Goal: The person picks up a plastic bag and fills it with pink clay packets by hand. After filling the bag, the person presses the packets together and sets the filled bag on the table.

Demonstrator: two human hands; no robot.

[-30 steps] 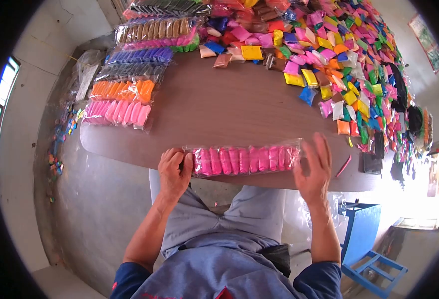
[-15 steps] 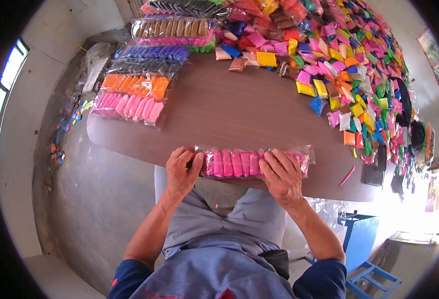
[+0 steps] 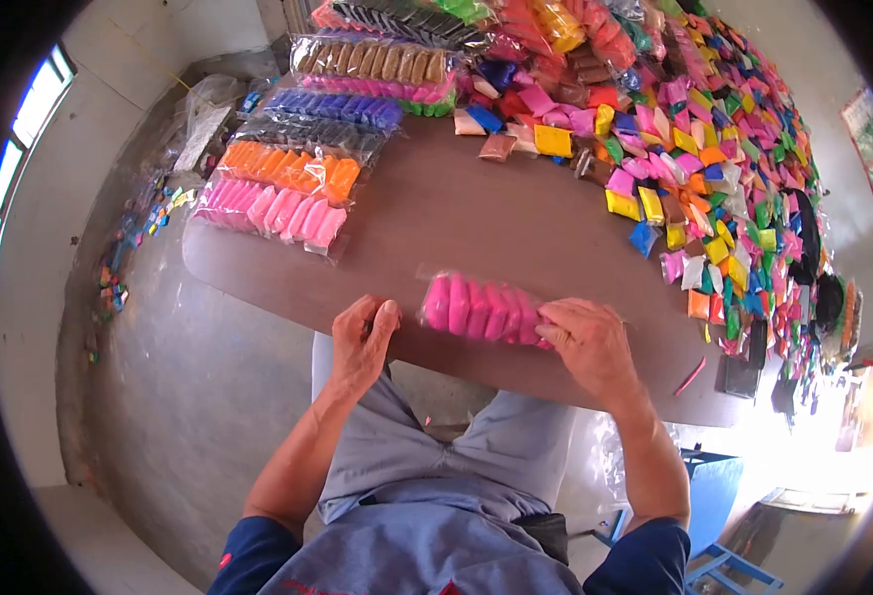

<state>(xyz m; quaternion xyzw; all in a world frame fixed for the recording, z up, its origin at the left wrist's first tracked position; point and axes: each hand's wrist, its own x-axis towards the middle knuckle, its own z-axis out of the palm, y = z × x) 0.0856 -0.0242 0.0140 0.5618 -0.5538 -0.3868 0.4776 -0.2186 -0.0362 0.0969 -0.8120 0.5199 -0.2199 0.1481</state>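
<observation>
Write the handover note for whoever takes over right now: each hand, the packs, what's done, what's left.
The left hand is at the near edge of the table, beside the left end of the bag of pink packets. Whether it pinches the clear plastic cannot be told.
The right hand is closed over the bag's right end, and the bag lies on the table.
Done: filled bags lie side by side at far left, namely the light pink bag, orange bag, purple bag and brown bag.
Left: the heap of loose packets on the right is unbagged.
</observation>
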